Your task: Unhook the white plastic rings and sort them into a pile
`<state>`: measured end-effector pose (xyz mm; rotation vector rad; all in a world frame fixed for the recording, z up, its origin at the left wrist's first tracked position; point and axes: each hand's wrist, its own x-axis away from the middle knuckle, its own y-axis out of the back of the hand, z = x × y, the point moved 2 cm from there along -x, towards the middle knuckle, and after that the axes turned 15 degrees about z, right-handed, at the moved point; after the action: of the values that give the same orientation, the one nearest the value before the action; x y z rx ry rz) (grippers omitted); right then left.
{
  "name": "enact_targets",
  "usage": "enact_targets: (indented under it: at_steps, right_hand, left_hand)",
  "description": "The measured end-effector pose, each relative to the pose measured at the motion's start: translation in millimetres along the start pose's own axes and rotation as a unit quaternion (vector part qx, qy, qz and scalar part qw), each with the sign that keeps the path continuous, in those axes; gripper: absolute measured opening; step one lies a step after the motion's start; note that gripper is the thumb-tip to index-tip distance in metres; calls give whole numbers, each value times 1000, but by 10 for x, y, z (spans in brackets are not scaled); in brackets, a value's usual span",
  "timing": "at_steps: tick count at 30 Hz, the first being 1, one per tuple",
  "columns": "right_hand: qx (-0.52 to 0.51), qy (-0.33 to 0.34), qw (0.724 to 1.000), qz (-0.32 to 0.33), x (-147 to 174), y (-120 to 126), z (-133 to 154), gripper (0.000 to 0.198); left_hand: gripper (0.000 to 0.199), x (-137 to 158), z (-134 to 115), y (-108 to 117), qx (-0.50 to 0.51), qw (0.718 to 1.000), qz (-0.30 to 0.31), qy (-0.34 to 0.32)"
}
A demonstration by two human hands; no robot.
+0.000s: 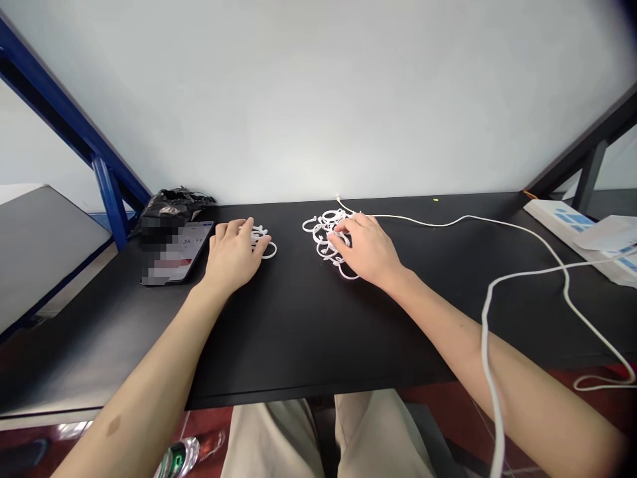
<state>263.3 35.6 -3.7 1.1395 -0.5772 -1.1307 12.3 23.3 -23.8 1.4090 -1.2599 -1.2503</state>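
Note:
Two heaps of thin white cord loops, with small knots or toggles on them, lie on the black table. Over the smaller heap (269, 250) at the left rests my left hand (231, 249), palm down, thumb and fingers apart; it partly hides the loops. My right hand (367, 247) is at the larger, tangled heap (323, 244), covering its right side. Thumb and index finger come close together around a white loop there. The other right fingers are curled and partly hidden.
A phone (185, 252) lies left of my left hand, before a crumpled black plastic bag (172, 203). A long white cable (485, 318) crosses my right forearm. White-and-blue packets (580, 222) lie far right. Behind the black table (298, 338) rises a pale wall (318, 99).

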Motion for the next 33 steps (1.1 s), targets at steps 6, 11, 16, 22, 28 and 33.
enact_targets:
  at_steps: [6, 11, 16, 22, 28, 33]
  right_hand:
    - [33, -15, 998, 58, -5, -84, -8, 22]
    - [33, -10, 999, 28, 10, -24, 26, 25]
    - [8, 7, 1000, -22, 27, 10, 64, 20]
    - [-10, 94, 991, -95, 55, 12, 125, 15]
    - [-70, 196, 975, -83, 95, -15, 252, 18]
    - [-135, 192, 969, -75, 104, -52, 270, 17]
  left_hand:
    - [64, -57, -28, -63, 26, 998, 58, 29]
    - [70, -74, -39, -65, 36, 997, 53, 41]
    - [63, 27, -190, 16, 36, 998, -25, -43]
    - [42, 193, -509, 63, 112, 970, -35, -213]
    - [40, 208, -582, 28, 160, 961, 18, -224]
    - [38, 206, -569, 53, 219, 953, 41, -206]
